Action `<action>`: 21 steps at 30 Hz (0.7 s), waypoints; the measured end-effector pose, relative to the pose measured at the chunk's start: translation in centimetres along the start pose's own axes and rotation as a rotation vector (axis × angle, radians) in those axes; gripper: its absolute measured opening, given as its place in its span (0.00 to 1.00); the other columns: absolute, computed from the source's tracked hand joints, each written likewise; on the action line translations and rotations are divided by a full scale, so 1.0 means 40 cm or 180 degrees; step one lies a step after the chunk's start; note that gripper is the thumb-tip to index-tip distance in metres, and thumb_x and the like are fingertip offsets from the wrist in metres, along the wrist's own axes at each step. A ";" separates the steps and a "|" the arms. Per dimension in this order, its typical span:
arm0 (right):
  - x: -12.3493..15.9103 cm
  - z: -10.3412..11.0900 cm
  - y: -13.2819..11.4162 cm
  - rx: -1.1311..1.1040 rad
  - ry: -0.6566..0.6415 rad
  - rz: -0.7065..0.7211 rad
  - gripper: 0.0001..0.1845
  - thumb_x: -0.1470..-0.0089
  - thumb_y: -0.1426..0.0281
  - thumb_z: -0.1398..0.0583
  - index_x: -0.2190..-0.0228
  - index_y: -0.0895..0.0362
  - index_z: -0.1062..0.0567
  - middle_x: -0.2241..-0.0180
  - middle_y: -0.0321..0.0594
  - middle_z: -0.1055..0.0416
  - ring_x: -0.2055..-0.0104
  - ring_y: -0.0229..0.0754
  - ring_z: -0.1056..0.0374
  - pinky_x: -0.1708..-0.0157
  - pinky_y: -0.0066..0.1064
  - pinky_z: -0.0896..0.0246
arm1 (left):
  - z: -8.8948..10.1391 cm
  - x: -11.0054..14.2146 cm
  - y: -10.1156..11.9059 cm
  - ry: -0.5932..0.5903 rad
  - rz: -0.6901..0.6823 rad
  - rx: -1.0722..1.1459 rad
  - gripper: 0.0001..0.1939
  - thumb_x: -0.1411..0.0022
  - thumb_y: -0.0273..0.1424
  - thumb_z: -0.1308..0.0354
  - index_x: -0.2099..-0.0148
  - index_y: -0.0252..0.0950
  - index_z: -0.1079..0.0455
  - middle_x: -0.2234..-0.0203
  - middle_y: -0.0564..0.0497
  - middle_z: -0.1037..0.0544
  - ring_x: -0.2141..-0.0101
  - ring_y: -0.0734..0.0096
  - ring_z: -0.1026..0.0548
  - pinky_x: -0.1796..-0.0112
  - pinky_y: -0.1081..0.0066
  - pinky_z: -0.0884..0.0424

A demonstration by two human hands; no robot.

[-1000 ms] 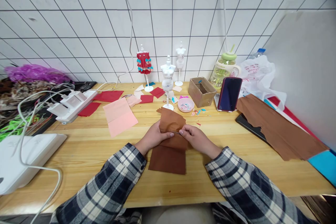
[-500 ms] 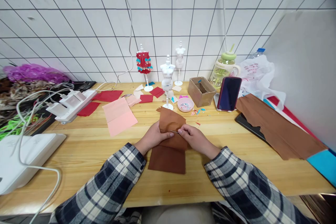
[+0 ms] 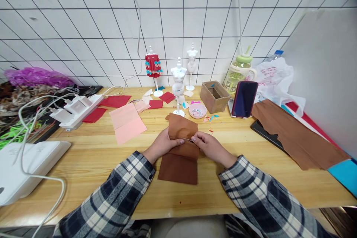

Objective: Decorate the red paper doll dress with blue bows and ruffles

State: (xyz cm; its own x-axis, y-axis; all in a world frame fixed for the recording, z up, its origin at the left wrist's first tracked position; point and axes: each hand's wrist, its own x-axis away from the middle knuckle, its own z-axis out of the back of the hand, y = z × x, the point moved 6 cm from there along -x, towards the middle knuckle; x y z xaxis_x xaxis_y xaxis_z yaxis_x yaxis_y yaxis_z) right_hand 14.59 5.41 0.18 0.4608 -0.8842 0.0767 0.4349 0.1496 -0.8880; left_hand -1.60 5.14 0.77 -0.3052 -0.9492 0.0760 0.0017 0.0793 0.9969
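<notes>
A piece of brown cloth (image 3: 178,169), creased across its middle, is held up in front of me over the wooden table. My left hand (image 3: 164,144) is closed on its left edge, thumb lying on top and fingers hidden behind. Across the cloth runs a thin needle (image 3: 187,140), its left end close to my left thumb. My right hand (image 3: 209,148) pinches the needle's right end between thumb and forefinger, against the cloth's right side. Just beyond the cloth stands a bare white mini dress form (image 3: 178,76).
Behind are a form in a red ruffled dress (image 3: 153,66), another white form (image 3: 192,61), a pink bead dish (image 3: 198,111) and a cardboard box (image 3: 214,97). Pink cloth (image 3: 127,122) and a power strip (image 3: 79,111) lie left; a phone (image 3: 244,98) and brown fabric (image 3: 298,137) are right.
Both hands and the cloth stay almost in place, with only tiny finger movement around the needle. The whole view shifts slightly.
</notes>
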 end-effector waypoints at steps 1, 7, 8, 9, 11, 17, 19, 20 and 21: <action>0.000 0.000 0.000 -0.0005 -0.0008 -0.0006 0.16 0.41 0.58 0.48 0.74 0.56 0.36 0.77 0.31 0.42 0.73 0.36 0.46 0.74 0.28 0.52 | 0.001 0.000 -0.001 0.0003 0.0000 -0.0005 0.31 0.52 0.32 0.31 0.46 0.34 0.33 0.49 0.42 0.25 0.49 0.51 0.27 0.48 0.53 0.33; 0.002 0.001 -0.002 0.0038 -0.0002 -0.0017 0.16 0.41 0.58 0.48 0.74 0.55 0.36 0.78 0.30 0.42 0.74 0.36 0.46 0.74 0.28 0.52 | 0.006 -0.001 -0.001 0.0080 -0.0055 -0.0089 0.31 0.53 0.32 0.31 0.46 0.33 0.33 0.49 0.41 0.25 0.49 0.50 0.28 0.47 0.53 0.34; 0.003 0.002 -0.003 0.0049 0.0002 -0.0016 0.15 0.41 0.59 0.48 0.74 0.55 0.36 0.78 0.30 0.42 0.74 0.36 0.46 0.74 0.28 0.52 | 0.006 -0.001 0.000 0.0078 -0.0057 -0.0096 0.31 0.53 0.32 0.31 0.46 0.33 0.33 0.49 0.41 0.25 0.49 0.51 0.28 0.47 0.53 0.34; 0.003 0.002 -0.003 0.0063 0.0008 -0.0016 0.15 0.41 0.59 0.48 0.74 0.55 0.36 0.78 0.30 0.43 0.74 0.36 0.46 0.74 0.28 0.52 | 0.006 -0.001 0.000 0.0074 -0.0059 -0.0101 0.30 0.53 0.32 0.31 0.46 0.33 0.33 0.49 0.41 0.25 0.49 0.51 0.28 0.47 0.53 0.34; 0.004 0.003 -0.002 0.0086 0.0023 -0.0019 0.16 0.41 0.58 0.48 0.74 0.55 0.36 0.78 0.30 0.42 0.74 0.36 0.46 0.74 0.28 0.52 | 0.005 -0.001 0.001 0.0067 -0.0061 -0.0096 0.31 0.53 0.33 0.31 0.46 0.34 0.33 0.49 0.42 0.25 0.48 0.51 0.28 0.47 0.53 0.34; 0.003 -0.003 -0.007 0.0085 -0.0025 0.0014 0.17 0.40 0.57 0.50 0.75 0.55 0.37 0.77 0.31 0.41 0.73 0.36 0.45 0.73 0.28 0.51 | 0.000 -0.001 -0.004 -0.0015 -0.0088 -0.0041 0.31 0.52 0.32 0.31 0.45 0.33 0.34 0.48 0.41 0.26 0.48 0.51 0.28 0.47 0.53 0.34; 0.002 -0.006 -0.009 0.0108 0.0000 0.0034 0.17 0.40 0.57 0.50 0.75 0.55 0.37 0.77 0.31 0.41 0.73 0.36 0.45 0.72 0.28 0.51 | -0.002 -0.003 -0.007 -0.0065 -0.0130 -0.0044 0.32 0.52 0.32 0.31 0.45 0.33 0.34 0.48 0.41 0.26 0.48 0.51 0.28 0.47 0.53 0.35; 0.001 -0.007 -0.010 0.0120 0.0023 0.0047 0.17 0.41 0.58 0.49 0.75 0.55 0.36 0.77 0.31 0.41 0.73 0.36 0.45 0.72 0.28 0.50 | -0.002 -0.004 -0.008 -0.0081 -0.0151 -0.0052 0.32 0.53 0.32 0.31 0.45 0.33 0.34 0.47 0.41 0.26 0.48 0.51 0.28 0.46 0.53 0.35; 0.001 -0.009 -0.011 0.0128 0.0046 0.0062 0.16 0.41 0.58 0.49 0.74 0.55 0.36 0.77 0.31 0.41 0.73 0.36 0.45 0.71 0.28 0.50 | -0.002 -0.005 -0.010 -0.0089 -0.0168 -0.0067 0.32 0.53 0.32 0.31 0.45 0.34 0.33 0.47 0.41 0.26 0.47 0.52 0.29 0.46 0.53 0.35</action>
State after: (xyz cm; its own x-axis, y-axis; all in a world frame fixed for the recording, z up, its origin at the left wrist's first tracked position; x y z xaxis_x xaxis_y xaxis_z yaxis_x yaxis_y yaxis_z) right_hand 14.14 5.16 0.43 0.4584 -0.8871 0.0528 0.4568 0.1842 -0.8703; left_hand -1.48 5.26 0.38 -0.3319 -0.9430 0.0229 0.0049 0.0226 0.9997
